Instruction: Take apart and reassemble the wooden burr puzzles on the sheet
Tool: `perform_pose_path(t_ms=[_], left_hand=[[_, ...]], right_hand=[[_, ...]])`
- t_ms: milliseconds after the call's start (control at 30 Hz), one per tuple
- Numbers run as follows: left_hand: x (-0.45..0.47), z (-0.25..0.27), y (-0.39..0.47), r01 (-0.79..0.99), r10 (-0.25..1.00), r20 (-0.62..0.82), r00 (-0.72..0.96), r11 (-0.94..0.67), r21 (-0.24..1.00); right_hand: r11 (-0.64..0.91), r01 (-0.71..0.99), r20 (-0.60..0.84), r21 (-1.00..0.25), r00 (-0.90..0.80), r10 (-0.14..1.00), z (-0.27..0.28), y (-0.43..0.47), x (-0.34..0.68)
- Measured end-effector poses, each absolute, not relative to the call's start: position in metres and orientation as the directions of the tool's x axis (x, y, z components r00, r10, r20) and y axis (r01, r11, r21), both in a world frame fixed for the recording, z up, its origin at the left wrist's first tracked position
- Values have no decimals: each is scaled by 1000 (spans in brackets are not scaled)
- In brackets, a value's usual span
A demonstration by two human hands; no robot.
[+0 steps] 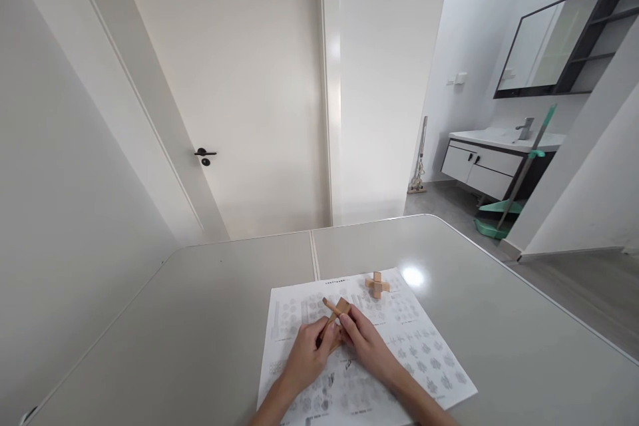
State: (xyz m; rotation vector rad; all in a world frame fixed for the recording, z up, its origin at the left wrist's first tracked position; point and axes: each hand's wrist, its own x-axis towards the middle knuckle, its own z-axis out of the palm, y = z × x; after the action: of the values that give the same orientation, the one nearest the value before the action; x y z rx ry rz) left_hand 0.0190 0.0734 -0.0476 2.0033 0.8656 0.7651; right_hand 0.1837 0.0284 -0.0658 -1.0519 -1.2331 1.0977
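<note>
Grey glossy table, near edge cut off. On it, white printed paper sheet, near left corner out of sight, print unreadably small. My left hand, right hand angled inward over sheet's middle, fingers clamped on light-brown wooden bars, partly hidden, count unclear. Light-brown wooden cross-shaped block near sheet's far right corner.

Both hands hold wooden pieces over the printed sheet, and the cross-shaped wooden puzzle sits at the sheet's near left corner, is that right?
Not the corner: the head view shows the cross-shaped wooden puzzle near the far right corner of the printed sheet.
</note>
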Motion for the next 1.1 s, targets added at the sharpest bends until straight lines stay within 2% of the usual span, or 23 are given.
perform_pose_path(t_ms=[300, 733, 967, 1100], left_hand=[[18, -50, 77, 315, 778, 185, 600, -443, 839], [17, -36, 82, 317, 705, 182, 685, -514, 797], [22, -40, 71, 283, 722, 193, 664, -482, 829], [21, -38, 71, 292, 728, 197, 656, -486, 824]], right_hand=[[189, -91, 180, -978, 100, 979, -61, 31, 186], [220, 38, 223, -975, 182, 958, -70, 31, 182], [206, 17, 204, -978, 227, 952, -77, 29, 175], [209, 79, 222, -975, 248, 943, -79, 30, 175]])
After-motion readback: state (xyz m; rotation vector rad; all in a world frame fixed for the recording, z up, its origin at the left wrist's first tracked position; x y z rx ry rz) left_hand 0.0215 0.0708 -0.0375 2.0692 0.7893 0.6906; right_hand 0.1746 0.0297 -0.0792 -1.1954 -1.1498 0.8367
